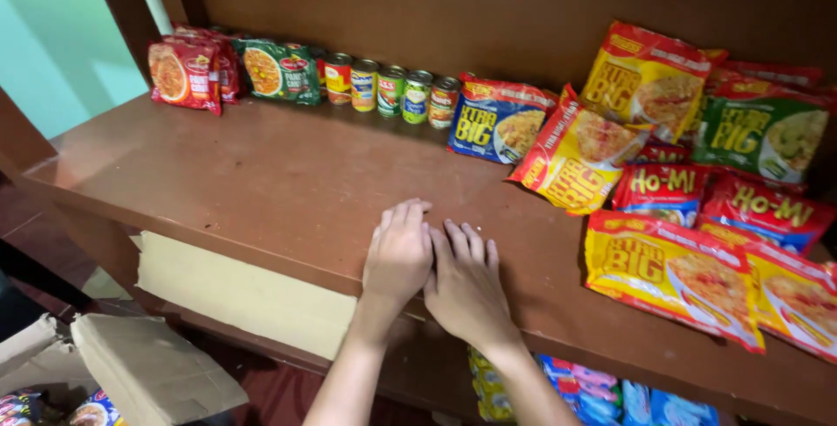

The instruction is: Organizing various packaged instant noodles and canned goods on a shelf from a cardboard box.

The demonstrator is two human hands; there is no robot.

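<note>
Both hands are lying flat, empty, side by side: left hand (398, 252) touching right hand (466, 282) on the brown shelf (261, 182), yellow noodle packets (671, 273) nearby.

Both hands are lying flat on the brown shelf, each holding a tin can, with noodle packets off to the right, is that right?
Not quite. In the head view the left hand and right hand lie flat on the brown shelf holding nothing; the tin cans stand in a row at the back. Noodle packets do lie to the right.

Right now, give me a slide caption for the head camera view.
Both hands, left hand and right hand, rest flat on a brown shelf beside noodle packets and cans.
</note>
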